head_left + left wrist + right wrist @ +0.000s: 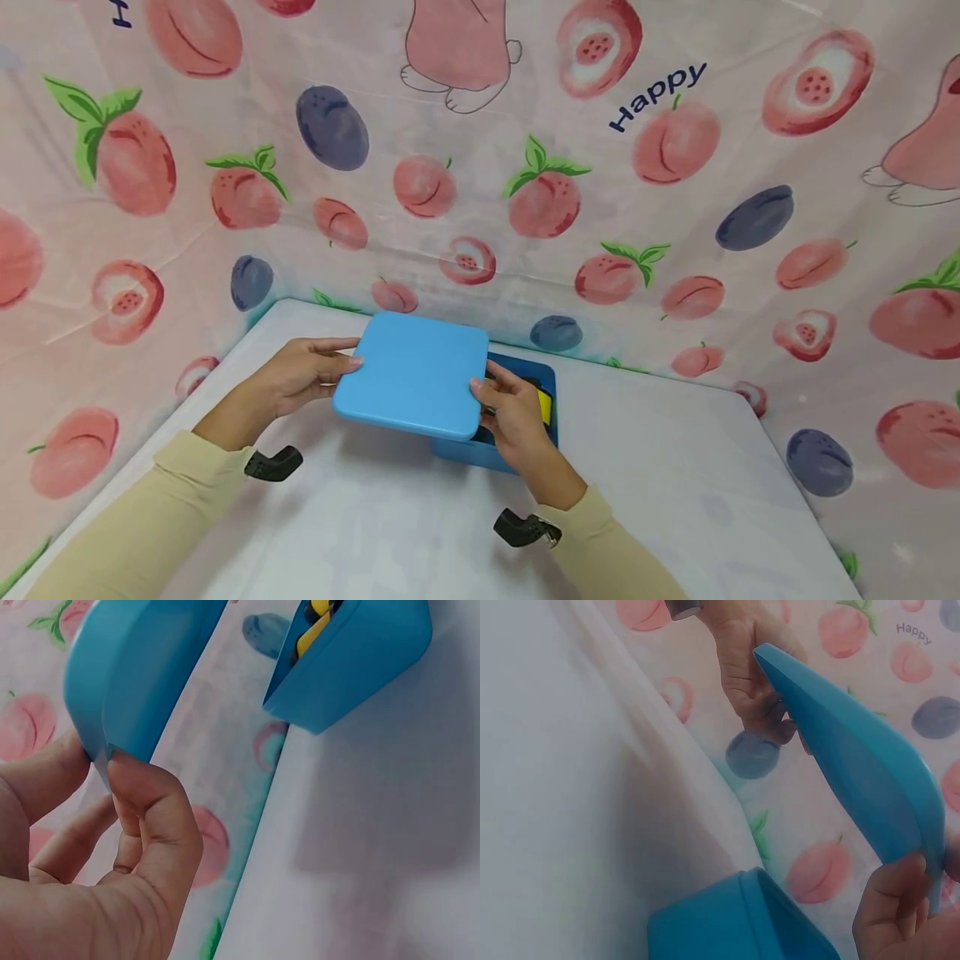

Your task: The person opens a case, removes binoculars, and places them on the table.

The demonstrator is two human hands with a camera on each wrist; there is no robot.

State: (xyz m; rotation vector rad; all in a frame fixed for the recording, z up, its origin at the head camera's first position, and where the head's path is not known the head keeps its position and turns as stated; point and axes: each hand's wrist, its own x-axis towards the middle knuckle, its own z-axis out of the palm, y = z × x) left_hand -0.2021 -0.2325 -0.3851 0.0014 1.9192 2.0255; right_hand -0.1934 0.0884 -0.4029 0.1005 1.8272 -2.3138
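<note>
A flat light-blue lid (415,375) with rounded corners is held up between both hands in the head view. My left hand (302,375) pinches its left edge, thumb on top and fingers beneath. At the opposite edge my right hand (516,414) pinches it the same way. Behind and below the lid stands a blue box (480,455), partly covered by the lid in the head view. Inside the box is something yellow and black (544,407); the left wrist view shows yellow-and-black items (315,634) there too. The wrist views show the lid's underside raised apart from the box.
The box stands on a white table (675,500) near its back edge. A fruit-print cloth (480,208) hangs behind and at the sides. Each wrist carries a black mount, the left one (273,464) and the right one (525,528).
</note>
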